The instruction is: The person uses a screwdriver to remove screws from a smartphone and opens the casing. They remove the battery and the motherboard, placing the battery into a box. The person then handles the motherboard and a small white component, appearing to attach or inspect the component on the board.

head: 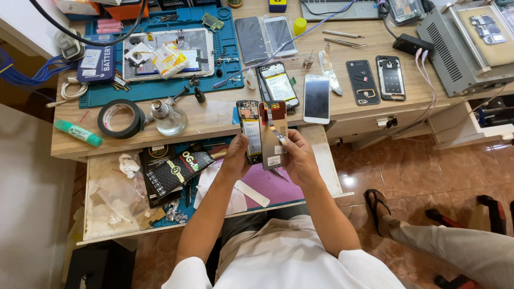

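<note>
Head view: your left hand [237,155] holds an opened phone [250,130] upright by its lower end, fingers closed round it, its insides and battery facing you. Your right hand [297,155] holds a screen panel [272,134] beside it, back side toward you, thumb and fingers pinching the lower edge. The two pieces sit edge to edge above the open drawer [101,160], just in front of the counter [214,115].

What could go wrong, as I judge it: a thin ribbon cable [278,134] lies across the back of the panel, and pulling the two halves apart or twisting them could tear it. Both holds are only at the bottom ends, so either piece could tip and drop into the cluttered drawer or onto the tile floor. Pressing a thumb hard on the thin panel could crack it.

Counts on the counter, as far as I can tell: one white phone [316,98] face up, one opened phone with a yellow battery [279,85], two dark back shells [363,81] to the right, two flat panels near the top middle, one tablet on the blue mat [225,53], one roll of black tape [121,119], one green marker [78,132], one small glass burner [167,118], two tweezers [342,37]. Another person's leg and sandal [378,206] show at right.
</note>
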